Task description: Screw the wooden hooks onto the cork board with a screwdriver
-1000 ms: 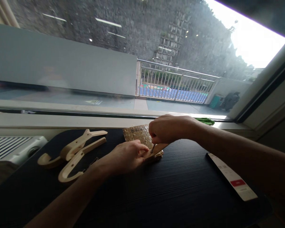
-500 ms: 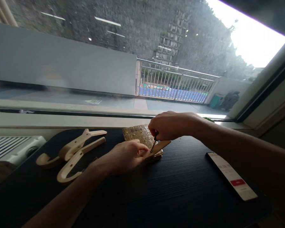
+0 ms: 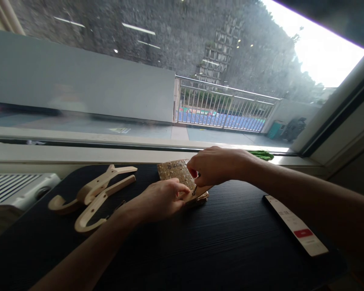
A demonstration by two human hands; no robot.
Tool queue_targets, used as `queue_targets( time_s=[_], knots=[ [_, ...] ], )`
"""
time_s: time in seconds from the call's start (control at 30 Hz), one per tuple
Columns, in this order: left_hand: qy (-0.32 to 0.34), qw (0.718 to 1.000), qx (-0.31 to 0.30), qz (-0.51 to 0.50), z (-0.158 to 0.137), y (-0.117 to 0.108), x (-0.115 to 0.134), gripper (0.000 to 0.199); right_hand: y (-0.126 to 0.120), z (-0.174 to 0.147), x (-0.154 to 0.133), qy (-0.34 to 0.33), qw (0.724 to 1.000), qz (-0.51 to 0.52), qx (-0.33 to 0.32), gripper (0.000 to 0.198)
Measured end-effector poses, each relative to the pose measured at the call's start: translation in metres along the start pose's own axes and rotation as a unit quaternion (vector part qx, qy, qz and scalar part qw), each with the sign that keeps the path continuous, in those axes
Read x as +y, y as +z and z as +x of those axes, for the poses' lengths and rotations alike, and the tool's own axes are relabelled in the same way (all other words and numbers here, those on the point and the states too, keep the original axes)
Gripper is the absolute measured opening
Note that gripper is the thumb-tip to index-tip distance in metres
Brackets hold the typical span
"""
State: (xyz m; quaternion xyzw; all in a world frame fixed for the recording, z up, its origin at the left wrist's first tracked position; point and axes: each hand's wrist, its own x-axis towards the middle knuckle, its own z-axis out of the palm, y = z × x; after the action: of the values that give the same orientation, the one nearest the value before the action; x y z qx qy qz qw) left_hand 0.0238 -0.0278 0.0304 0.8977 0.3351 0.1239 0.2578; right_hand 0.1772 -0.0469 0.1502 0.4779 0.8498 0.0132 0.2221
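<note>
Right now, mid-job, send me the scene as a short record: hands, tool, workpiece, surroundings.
left hand: on wooden piece
right hand: gripping slim metal tool
tool tip: at the wooden piece
under wooden piece: shiny brown pad
left side: curved wooden parts
right side: phone, screen lit
surface: black table
windowsill: green item

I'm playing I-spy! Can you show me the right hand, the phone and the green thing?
Right hand [image 3: 213, 165], head view: on the back of the hand.
Phone [image 3: 296, 225], head view: on its lit screen.
Green thing [image 3: 262, 154], head view: on the part that shows.
</note>
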Motion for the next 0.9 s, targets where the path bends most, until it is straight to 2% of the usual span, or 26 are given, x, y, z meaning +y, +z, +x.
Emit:
queue_targets(
  time_s=[0.1,0.43,0.63,0.9],
  knots=[
    [0.009,1.000,0.004,0.026,0.0007,-0.0009,-0.0004,0.026,-0.0007,-0.0022,0.0019,0.010,0.999,0.020,-0.037,0.036],
    [0.022,0.999,0.001,0.026,0.0013,0.0002,-0.0025,0.024,0.0032,0.0016,0.0053,-0.041,0.998,-0.004,0.042,0.019],
    [0.011,1.000,0.000,0.026,0.0009,-0.0007,-0.0012,0.025,0.0018,0.0002,0.0024,-0.024,0.999,-0.011,0.030,0.013],
    [0.011,1.000,0.002,0.023,-0.0006,-0.0011,0.0014,0.026,0.0023,-0.0065,-0.0013,-0.004,1.000,-0.002,0.015,0.019]
  ],
)
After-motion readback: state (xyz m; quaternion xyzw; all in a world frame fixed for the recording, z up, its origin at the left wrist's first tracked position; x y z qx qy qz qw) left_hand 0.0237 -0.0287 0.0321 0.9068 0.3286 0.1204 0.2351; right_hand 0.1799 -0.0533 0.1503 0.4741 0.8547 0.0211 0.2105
